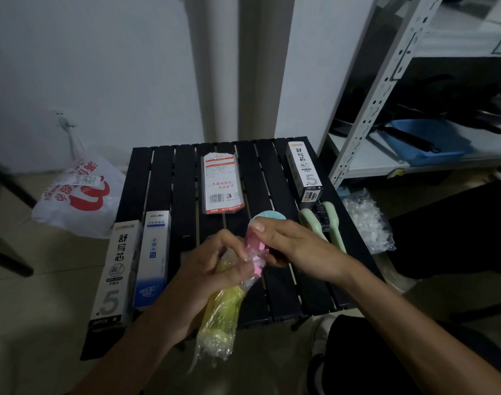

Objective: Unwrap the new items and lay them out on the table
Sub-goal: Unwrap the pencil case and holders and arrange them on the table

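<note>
Well, nearest me the left grip [212, 269] clenches round a yellow bundle [221, 312] in clear film, held over the near edge of the black slatted surface [184, 181]. The right grip [295, 246] pinches the pink piece [255, 246] at its top, thumb uppermost (fingers cover most of it, so what it is I cannot tell). A pale blue disc [268, 216] peeks out behind that thumb. Further off lie two boxes [115, 269] at the left, green brushes [332, 226] at the right, then a flat packet [221, 183].

Could not read small print on the flat packet [221, 182]. Saw only the upper rim of the blue disc [268, 215] behind the right hand [295, 248].
</note>
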Motion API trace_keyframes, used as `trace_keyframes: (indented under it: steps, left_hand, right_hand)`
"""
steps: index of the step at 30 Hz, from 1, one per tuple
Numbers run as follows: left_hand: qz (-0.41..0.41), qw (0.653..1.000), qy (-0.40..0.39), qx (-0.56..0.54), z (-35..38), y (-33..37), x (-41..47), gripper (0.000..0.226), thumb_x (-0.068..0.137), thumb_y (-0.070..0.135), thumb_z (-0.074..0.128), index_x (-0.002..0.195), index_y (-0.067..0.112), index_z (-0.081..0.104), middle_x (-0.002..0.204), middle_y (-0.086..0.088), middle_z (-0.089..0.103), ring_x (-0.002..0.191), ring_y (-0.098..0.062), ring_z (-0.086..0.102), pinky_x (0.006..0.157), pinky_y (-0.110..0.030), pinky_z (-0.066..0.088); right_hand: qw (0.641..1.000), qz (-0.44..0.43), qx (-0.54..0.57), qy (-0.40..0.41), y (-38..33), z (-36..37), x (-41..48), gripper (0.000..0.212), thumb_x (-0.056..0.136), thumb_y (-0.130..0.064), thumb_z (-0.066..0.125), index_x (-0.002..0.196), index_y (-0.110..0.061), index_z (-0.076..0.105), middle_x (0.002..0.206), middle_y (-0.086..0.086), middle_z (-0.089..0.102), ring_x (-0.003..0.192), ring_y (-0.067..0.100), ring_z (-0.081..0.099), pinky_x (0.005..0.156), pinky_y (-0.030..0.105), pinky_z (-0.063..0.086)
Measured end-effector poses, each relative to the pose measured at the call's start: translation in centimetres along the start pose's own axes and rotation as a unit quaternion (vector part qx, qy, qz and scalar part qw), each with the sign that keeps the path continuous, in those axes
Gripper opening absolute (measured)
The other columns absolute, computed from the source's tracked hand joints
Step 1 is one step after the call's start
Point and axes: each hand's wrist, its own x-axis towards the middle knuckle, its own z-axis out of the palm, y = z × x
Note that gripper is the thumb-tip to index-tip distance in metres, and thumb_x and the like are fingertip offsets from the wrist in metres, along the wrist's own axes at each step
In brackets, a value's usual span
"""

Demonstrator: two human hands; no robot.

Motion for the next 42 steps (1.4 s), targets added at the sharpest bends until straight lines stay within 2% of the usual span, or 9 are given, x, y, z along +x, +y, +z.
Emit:
trace_keyframes:
  steps: [4, 9, 15, 21, 26, 28, 32, 36, 42]
  left_hand:
    - [0.022, 0.996, -0.012, -0.088, -0.1, -0.2, 0.1, 0.031, 0.072, 0.046, 0.086, 0.076, 0.027, 0.062, 0.092, 0.004, 0.071, 0.085, -0.01, 0.068, 0.072, -0.023, 0.053]
    - [0.048, 0.983, 0.002, -0.178, 0.0, -0.5, 0.6, 0.029, 0.076, 0.035, 0.088, 0.079, 0.021, 0.063, 0.084, -0.006, 0.063, 0.071, -0.014, 0.065, 0.062, -0.027, 0.054]
    - [-0.042, 0.97, -0.011, -0.238, 0.6, -0.8, 1.3, 0.034, 0.077, 0.04, 0.087, 0.092, 0.026, 0.061, 0.111, -0.026, 0.064, 0.092, -0.039, 0.065, 0.059, -0.034, 0.054]
    - [-0.08, 0.99, -0.023, -0.118, 0.3, -0.3, 1.2, 0.023, 0.09, 0.03, 0.066, 0.113, 0.033, 0.064, 0.116, -0.013, 0.072, 0.106, -0.04, 0.072, 0.07, -0.041, 0.054]
    - [-0.04, 0.996, 0.003, -0.074, 1.3, -0.8, 0.5, 0.046, 0.094, 0.024, 0.065, 0.134, 0.038, 0.048, 0.122, -0.011, 0.069, 0.107, -0.034, 0.071, 0.076, -0.04, 0.054]
    - [-0.018, 0.997, 0.055, -0.042, 1.3, -1.1, 0.5, 0.057, 0.089, 0.024, 0.07, 0.139, 0.038, 0.045, 0.126, -0.004, 0.067, 0.113, -0.025, 0.07, 0.087, -0.034, 0.054]
    - [-0.002, 0.993, 0.113, 0.042, 0.8, -1.9, 0.5, 0.067, 0.086, 0.027, 0.078, 0.142, 0.043, 0.045, 0.14, 0.013, 0.06, 0.125, -0.004, 0.061, 0.098, -0.025, 0.052]
    - [-0.001, 0.992, 0.126, 0.005, 1.2, -1.7, 0.4, 0.044, 0.088, 0.034, 0.063, 0.132, 0.032, 0.057, 0.122, 0.001, 0.07, 0.106, -0.012, 0.071, 0.085, -0.026, 0.057]
    - [-0.001, 0.973, 0.213, 0.089, 1.8, -1.5, 0.6, 0.026, 0.099, 0.05, 0.056, 0.111, 0.029, 0.065, 0.113, 0.0, 0.067, 0.097, -0.001, 0.067, 0.072, -0.007, 0.048]
  right_hand:
    - [0.999, 0.005, 0.03, 0.026, -0.3, 0.3, 0.2, 0.052, 0.109, -0.047, 0.045, 0.087, -0.001, 0.052, 0.072, 0.011, 0.044, 0.067, 0.023, 0.039, 0.061, 0.024, 0.035]
    - [0.987, 0.028, 0.133, 0.084, -0.9, 1.0, 0.1, 0.036, 0.109, -0.038, 0.047, 0.088, -0.011, 0.055, 0.064, 0.0, 0.043, 0.058, 0.01, 0.041, 0.059, 0.027, 0.032]
    - [0.977, 0.034, 0.134, 0.165, -0.5, 1.9, 0.3, 0.046, 0.104, -0.046, 0.057, 0.069, -0.021, 0.069, 0.064, 0.012, 0.051, 0.057, 0.02, 0.043, 0.057, 0.031, 0.031]
    - [0.983, 0.014, 0.046, 0.179, 0.1, 2.1, 0.5, 0.06, 0.093, -0.064, 0.061, 0.08, -0.006, 0.067, 0.079, 0.027, 0.063, 0.069, 0.024, 0.057, 0.07, 0.058, 0.047]
    - [0.984, 0.034, 0.098, 0.148, -0.1, 1.6, 0.6, 0.054, 0.1, -0.052, 0.061, 0.081, -0.002, 0.066, 0.063, 0.011, 0.053, 0.052, 0.013, 0.046, 0.055, 0.026, 0.037]
    - [0.98, 0.057, 0.126, 0.143, -0.2, 1.6, 0.7, 0.056, 0.097, -0.051, 0.066, 0.089, 0.004, 0.062, 0.066, 0.008, 0.053, 0.052, 0.013, 0.046, 0.056, 0.026, 0.036]
    - [0.984, 0.097, 0.077, 0.127, -0.2, 2.1, 0.7, 0.047, 0.091, -0.056, 0.072, 0.085, -0.012, 0.056, 0.066, 0.001, 0.055, 0.057, 0.013, 0.046, 0.058, 0.026, 0.039]
    - [0.995, 0.059, 0.059, 0.045, -0.2, 2.2, 0.5, 0.047, 0.103, -0.038, 0.062, 0.106, 0.009, 0.055, 0.072, 0.005, 0.059, 0.064, 0.019, 0.052, 0.063, 0.027, 0.045]
    - [0.998, 0.061, -0.005, -0.02, -1.0, 1.9, 0.0, 0.025, 0.108, -0.022, 0.055, 0.107, 0.003, 0.054, 0.08, 0.005, 0.062, 0.074, 0.018, 0.057, 0.072, 0.03, 0.048]
